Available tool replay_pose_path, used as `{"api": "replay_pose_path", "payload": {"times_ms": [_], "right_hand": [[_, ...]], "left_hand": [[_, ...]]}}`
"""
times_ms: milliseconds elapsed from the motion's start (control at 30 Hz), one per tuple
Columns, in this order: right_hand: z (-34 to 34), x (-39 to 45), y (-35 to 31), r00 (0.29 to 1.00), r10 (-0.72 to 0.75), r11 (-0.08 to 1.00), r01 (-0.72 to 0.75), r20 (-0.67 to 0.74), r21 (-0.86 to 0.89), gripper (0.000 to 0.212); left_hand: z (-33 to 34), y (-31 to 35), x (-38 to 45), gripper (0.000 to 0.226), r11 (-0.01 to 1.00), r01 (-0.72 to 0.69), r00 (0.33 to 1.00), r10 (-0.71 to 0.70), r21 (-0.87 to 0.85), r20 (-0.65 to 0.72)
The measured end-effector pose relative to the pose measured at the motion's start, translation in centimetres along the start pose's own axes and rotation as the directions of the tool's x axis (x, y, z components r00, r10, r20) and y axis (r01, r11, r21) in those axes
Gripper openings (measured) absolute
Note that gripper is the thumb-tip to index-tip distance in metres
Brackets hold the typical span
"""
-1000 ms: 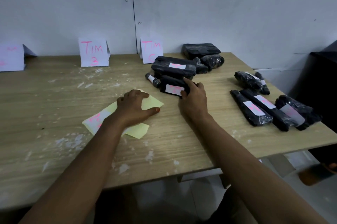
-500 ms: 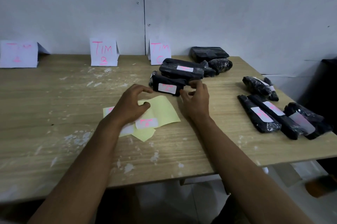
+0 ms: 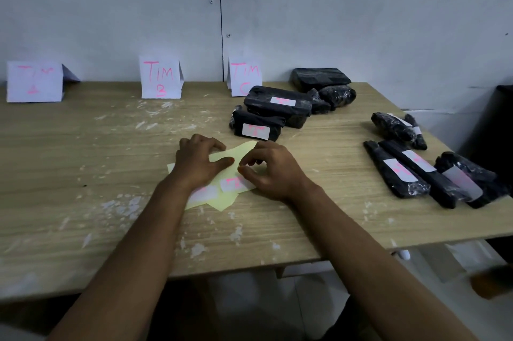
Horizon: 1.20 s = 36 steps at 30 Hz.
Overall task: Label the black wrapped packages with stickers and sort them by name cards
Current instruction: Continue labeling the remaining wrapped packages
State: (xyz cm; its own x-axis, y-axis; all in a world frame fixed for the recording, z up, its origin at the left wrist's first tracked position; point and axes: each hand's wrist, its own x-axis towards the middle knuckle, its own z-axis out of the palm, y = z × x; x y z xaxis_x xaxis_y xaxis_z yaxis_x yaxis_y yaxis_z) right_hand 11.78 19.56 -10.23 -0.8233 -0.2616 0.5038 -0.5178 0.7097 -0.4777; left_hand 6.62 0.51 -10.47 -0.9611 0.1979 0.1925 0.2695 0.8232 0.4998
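A yellow sticker sheet (image 3: 244, 149) lies mid-table with white stickers (image 3: 233, 184) marked in pink. My left hand (image 3: 198, 161) rests on the sheet with curled fingers, holding it down. My right hand (image 3: 270, 170) has come onto the sheet, thumb and forefinger pinched at its right part. Two labelled black packages (image 3: 256, 127) (image 3: 277, 104) sit in front of the Tim C name card (image 3: 244, 80). The Tim B card (image 3: 160, 77) and Tim A card (image 3: 34, 81) stand along the wall. Unlabelled packages (image 3: 320, 78) lie at the back.
A group of labelled black packages (image 3: 399, 171) lies at the table's right edge, another pair (image 3: 394, 127) behind them. White residue marks the wooden table (image 3: 83, 163). A dark object (image 3: 499, 118) stands right of the table.
My right hand let go of the labelled package by the Tim C card and moved back to the sticker sheet. My left hand stayed on the sheet.
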Motion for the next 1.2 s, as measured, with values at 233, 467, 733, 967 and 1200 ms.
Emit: {"api": "replay_pose_path", "payload": {"times_ms": [233,467,733,967,1200], "right_hand": [[1.0,0.2,-1.2,0.988,-0.058,0.998,0.060,0.143,-0.009,0.029],[1.2,0.2,-1.7,0.978,-0.023,1.000,0.019,0.207,0.024,0.027],[1.8,0.0,-2.2,0.980,-0.045,0.998,0.038,0.195,0.043,0.005],[1.9,0.0,-2.0,0.982,0.055,0.991,-0.076,0.179,0.113,0.011],[1.4,0.0,-1.5,0.965,0.180,0.962,-0.213,0.188,0.172,0.012]], "left_hand": [[0.4,0.3,0.0,0.026,0.998,0.006,0.999,-0.009,-0.057,-0.044],[0.6,0.5,-0.2,0.026,1.000,0.010,0.999,-0.011,-0.005,-0.038],[0.9,0.6,-0.4,0.026,1.000,0.008,0.999,-0.008,0.010,-0.054],[1.0,0.6,-0.5,0.026,1.000,0.001,0.998,0.000,0.015,-0.063],[1.0,0.7,-0.6,0.027,0.999,-0.003,0.998,0.006,0.037,-0.069]]}}
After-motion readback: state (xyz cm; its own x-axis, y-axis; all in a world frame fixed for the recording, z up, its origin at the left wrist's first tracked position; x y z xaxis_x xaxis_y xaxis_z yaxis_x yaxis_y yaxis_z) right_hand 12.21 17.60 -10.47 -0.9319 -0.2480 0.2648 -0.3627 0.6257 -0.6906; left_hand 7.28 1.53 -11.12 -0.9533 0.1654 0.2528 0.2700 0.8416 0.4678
